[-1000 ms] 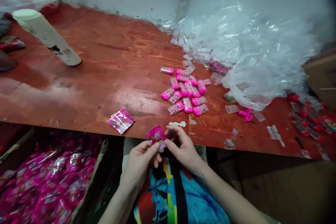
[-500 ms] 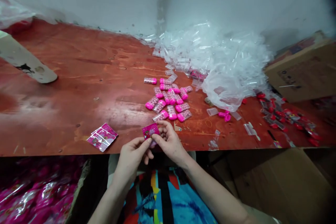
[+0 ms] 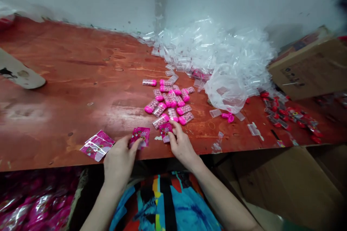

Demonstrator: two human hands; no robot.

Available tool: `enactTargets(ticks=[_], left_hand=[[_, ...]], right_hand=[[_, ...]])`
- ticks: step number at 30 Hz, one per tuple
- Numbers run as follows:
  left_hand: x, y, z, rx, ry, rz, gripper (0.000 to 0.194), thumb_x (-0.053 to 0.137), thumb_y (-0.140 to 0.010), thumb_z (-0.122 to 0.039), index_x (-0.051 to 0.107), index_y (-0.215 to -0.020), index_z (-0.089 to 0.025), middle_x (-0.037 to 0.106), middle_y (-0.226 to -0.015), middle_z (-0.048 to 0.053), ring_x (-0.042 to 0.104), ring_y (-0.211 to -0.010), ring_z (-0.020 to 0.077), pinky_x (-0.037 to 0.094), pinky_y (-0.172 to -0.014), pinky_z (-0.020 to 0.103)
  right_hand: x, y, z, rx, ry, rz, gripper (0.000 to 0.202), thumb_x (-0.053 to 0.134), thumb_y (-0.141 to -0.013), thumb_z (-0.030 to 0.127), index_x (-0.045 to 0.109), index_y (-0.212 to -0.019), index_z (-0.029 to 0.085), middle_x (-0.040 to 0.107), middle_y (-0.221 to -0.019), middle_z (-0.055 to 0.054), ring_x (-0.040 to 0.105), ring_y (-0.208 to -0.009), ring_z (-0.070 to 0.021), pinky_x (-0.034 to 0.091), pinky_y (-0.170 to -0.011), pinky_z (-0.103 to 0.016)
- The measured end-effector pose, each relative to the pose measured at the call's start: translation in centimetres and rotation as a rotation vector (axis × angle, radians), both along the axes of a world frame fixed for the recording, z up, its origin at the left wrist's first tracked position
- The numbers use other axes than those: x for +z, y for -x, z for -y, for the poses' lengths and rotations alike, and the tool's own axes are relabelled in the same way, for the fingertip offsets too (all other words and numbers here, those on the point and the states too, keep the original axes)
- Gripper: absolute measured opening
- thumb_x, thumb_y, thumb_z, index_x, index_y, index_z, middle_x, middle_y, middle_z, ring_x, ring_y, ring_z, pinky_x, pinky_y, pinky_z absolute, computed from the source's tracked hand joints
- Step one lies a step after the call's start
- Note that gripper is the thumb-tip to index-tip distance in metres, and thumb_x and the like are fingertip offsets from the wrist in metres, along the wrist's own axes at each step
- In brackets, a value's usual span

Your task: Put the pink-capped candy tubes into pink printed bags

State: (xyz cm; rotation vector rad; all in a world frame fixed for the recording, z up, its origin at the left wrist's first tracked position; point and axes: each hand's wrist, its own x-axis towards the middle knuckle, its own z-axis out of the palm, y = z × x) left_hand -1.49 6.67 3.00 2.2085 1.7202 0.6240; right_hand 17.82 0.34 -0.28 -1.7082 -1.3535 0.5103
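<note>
My left hand (image 3: 119, 158) pinches a pink printed packet (image 3: 141, 135) at the front edge of the red wooden table (image 3: 81, 79). My right hand (image 3: 181, 144) grips a small pink-labelled candy vial (image 3: 165, 130) right beside it. Just beyond my right hand lies a cluster of several pink-capped vials filled with pink candies (image 3: 169, 103). A small stack of pink packets (image 3: 97, 145) lies to the left of my left hand.
A heap of clear empty vials and plastic bags (image 3: 217, 57) fills the back right. Red-capped vials (image 3: 290, 115) lie scattered at the right by a cardboard box (image 3: 306, 68). Loose pink caps (image 3: 227, 116) sit nearby. A white tube (image 3: 18, 74) lies far left. Pink packets (image 3: 35, 205) fill a box below.
My hands have separated: the left now holds the pink packet on the table edge, while the right has moved forward with a labelled vial toward the cluster. The view has shifted right.
</note>
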Motion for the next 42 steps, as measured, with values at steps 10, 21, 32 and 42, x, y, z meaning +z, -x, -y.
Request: enactTargets(ticks=[10, 21, 32, 42], left_hand=[[-0.2, -4.6, 1.8, -0.136, 0.430, 0.653, 0.047, 0.059, -0.081, -0.054, 0.064, -0.108, -0.016, 0.063, -0.071, 0.003, 0.050, -0.048, 0.0142, 0.040, -0.047, 0.027], [-0.3, -4.8, 1.2, 0.002, 0.574, 0.740, 0.032, 0.072, -0.070, -0.048, 0.067, -0.064, -0.018, 0.051, -0.043, -0.003, 0.039, -0.041, 0.0097, 0.025, -0.041, 0.021], [0.4, -0.1, -0.9, -0.042, 0.094, 0.276, 0.049, 0.053, -0.081, -0.061, 0.071, -0.090, -0.017, 0.067, -0.077, 0.006, 0.063, -0.073, 0.0250, 0.049, -0.075, 0.035], [1.8, -1.8, 0.9, 0.002, -0.068, 0.419, 0.054, 0.056, -0.083, -0.056, 0.062, -0.119, -0.016, 0.062, -0.116, 0.014, 0.063, -0.095, 0.0284, 0.051, -0.084, 0.040]], right_hand=[[-0.3, -0.3, -0.6, 0.127, -0.024, -0.702, 0.043, 0.047, -0.094, 0.034, 0.036, -0.135, 0.025, 0.056, -0.068, 0.006, 0.048, -0.044, -0.0085, 0.037, -0.042, -0.019], [0.8, 0.2, -0.7, 0.035, 0.014, -0.211, 0.024, 0.048, -0.096, 0.035, 0.057, -0.079, 0.020, 0.060, -0.064, 0.001, 0.058, -0.059, -0.0139, 0.043, -0.058, -0.024], [0.9, 1.0, -0.9, -0.031, 0.209, 0.468, 0.022, 0.051, -0.097, 0.035, 0.059, -0.082, 0.021, 0.066, -0.076, -0.005, 0.062, -0.071, -0.0217, 0.035, -0.057, -0.028], [1.1, -0.8, 0.6, 0.111, 0.021, -0.340, 0.019, 0.056, -0.091, 0.033, 0.063, -0.083, 0.017, 0.060, -0.076, 0.001, 0.054, -0.070, -0.0132, 0.040, -0.064, -0.023]])
